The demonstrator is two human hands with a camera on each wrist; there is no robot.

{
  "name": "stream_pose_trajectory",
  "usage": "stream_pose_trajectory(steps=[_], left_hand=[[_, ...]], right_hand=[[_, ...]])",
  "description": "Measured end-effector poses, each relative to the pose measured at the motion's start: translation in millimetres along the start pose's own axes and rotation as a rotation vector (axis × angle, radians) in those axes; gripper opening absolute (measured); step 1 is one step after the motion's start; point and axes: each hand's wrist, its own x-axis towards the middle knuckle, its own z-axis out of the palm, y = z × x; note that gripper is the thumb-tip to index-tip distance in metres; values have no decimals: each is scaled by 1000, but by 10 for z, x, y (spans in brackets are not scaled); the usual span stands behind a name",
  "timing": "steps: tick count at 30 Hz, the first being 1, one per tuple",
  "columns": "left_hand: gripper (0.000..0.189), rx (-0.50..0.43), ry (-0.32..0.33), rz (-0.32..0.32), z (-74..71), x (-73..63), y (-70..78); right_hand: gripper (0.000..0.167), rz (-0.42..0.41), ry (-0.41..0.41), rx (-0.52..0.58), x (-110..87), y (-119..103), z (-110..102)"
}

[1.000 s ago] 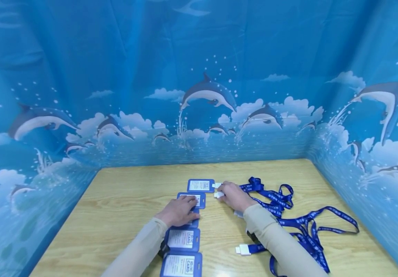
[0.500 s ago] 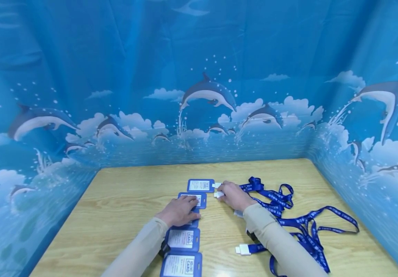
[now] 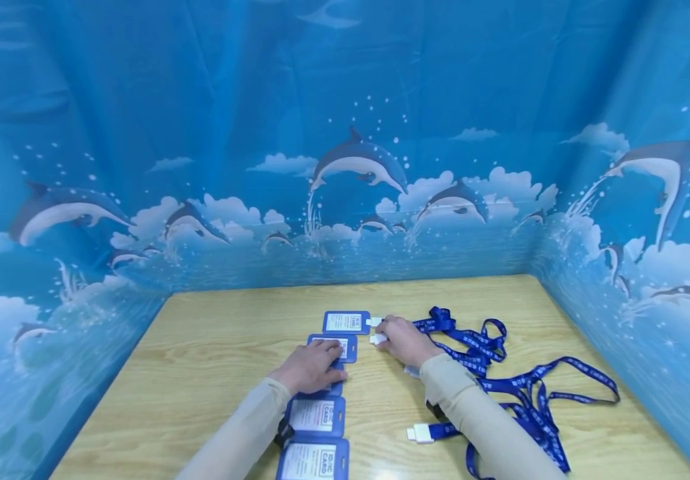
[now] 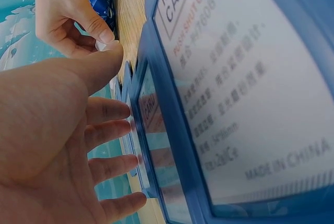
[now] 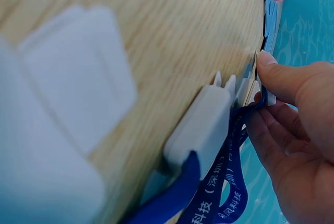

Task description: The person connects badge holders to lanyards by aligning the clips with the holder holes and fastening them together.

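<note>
My left hand [image 3: 311,367] lies palm down with fingers extended over the second and third blue ID card holders in a column. The second card holder [image 3: 351,350] shows beyond the fingertips; the third [image 3: 335,387] is mostly covered. In the left wrist view those fingers [image 4: 107,169] are spread against a holder's face. My right hand [image 3: 406,341] pinches the white clip [image 3: 377,339] of a blue lanyard between thumb and fingers, just right of the second holder. The farthest card holder [image 3: 345,323] has a white lanyard clip [image 3: 375,321] at its right end.
Two more card holders, the fourth [image 3: 317,415] and the nearest [image 3: 313,460], continue the column toward me. Tangled blue lanyards [image 3: 531,393] spread over the right of the wooden table [image 3: 213,347]. Another white clip [image 3: 421,433] points left. A dolphin-print curtain [image 3: 345,220] encloses the table.
</note>
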Motion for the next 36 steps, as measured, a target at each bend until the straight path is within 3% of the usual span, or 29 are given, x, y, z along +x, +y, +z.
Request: stream_pose_trajectory(steps=[13, 36], left_hand=[[62, 30, 21, 52, -12, -19, -17], [65, 15, 11, 40, 6, 1, 9]], right_hand=[[32, -24, 18, 4, 7, 2, 7], [34, -20, -2, 10, 4, -51, 12]])
